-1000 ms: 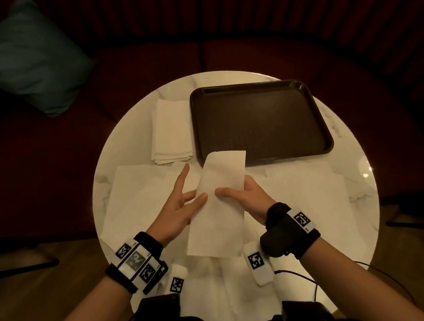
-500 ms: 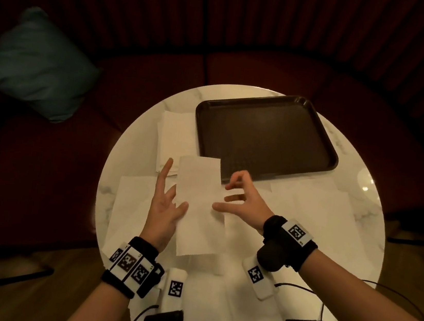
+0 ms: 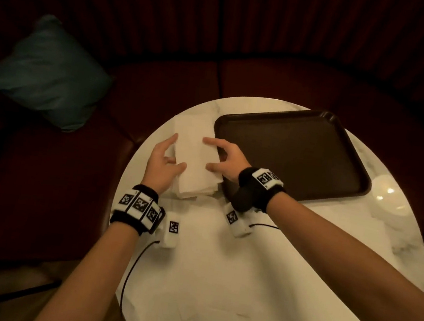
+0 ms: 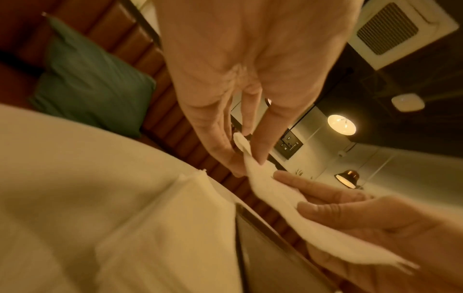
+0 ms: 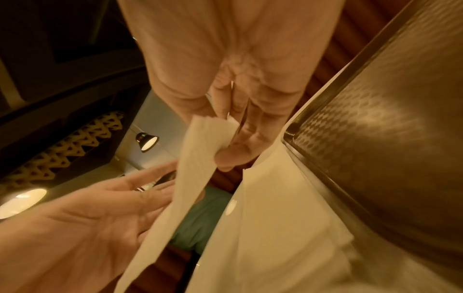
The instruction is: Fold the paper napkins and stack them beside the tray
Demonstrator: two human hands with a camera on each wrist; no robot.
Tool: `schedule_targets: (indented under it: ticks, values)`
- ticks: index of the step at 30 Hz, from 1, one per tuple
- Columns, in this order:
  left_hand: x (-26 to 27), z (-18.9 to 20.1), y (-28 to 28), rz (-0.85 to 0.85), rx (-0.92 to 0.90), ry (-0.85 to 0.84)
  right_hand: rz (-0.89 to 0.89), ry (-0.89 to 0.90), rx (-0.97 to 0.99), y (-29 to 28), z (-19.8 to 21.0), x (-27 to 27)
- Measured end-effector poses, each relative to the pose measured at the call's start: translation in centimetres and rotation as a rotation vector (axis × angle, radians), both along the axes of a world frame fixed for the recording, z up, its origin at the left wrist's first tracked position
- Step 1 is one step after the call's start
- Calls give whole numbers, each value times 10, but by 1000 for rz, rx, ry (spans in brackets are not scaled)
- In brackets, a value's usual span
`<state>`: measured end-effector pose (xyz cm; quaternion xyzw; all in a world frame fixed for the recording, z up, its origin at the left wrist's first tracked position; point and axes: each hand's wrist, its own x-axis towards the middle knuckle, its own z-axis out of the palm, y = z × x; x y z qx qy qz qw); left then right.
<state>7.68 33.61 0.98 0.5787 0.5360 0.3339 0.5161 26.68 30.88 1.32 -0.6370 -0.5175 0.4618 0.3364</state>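
Note:
A folded white napkin (image 3: 196, 158) hangs between both hands just above the stack of folded napkins (image 3: 196, 186), which lies against the left side of the dark brown tray (image 3: 353, 141). My left hand (image 3: 176, 153) pinches the napkin's left edge (image 4: 248, 154), thumb on top. On the right edge, my right hand (image 3: 207, 154) pinches it between thumb and fingers (image 5: 225, 156). In the right wrist view the napkin (image 5: 195, 170) droops in a strip over the stack (image 5: 275, 218), with the tray (image 5: 388, 138) beside it. The tray is empty.
Unfolded napkins (image 3: 216, 282) cover the near half of the round marble table (image 3: 400, 239). Two tagged white blocks with cables (image 3: 173, 229) lie by my wrists. A dark red bench wraps round the table, and a teal cushion (image 3: 47, 74) sits on it at the left.
Both hands carried the folded napkin away from the table's middle, forward and left, to just above the stack beside the tray. My right hand now pinches it.

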Motion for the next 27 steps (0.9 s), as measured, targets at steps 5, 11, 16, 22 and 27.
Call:
schedule_targets:
  ticks: [5, 11, 16, 22, 27]
  values:
    - [6, -33, 34, -136, 66, 413, 0, -122, -110, 46, -31, -11]
    - [16, -61, 27, -376, 57, 890, 95, -301, -187, 45, -40, -20]
    - [21, -51, 23, -368, 73, 943, 50, -207, -64, -4, 5, 30]
    - [50, -16, -15, -223, 154, 735, -161, -173, -122, -123, 41, 126]
    - [102, 8, -81, -312, 147, 534, -186, -325, -310, -215, 35, 177]
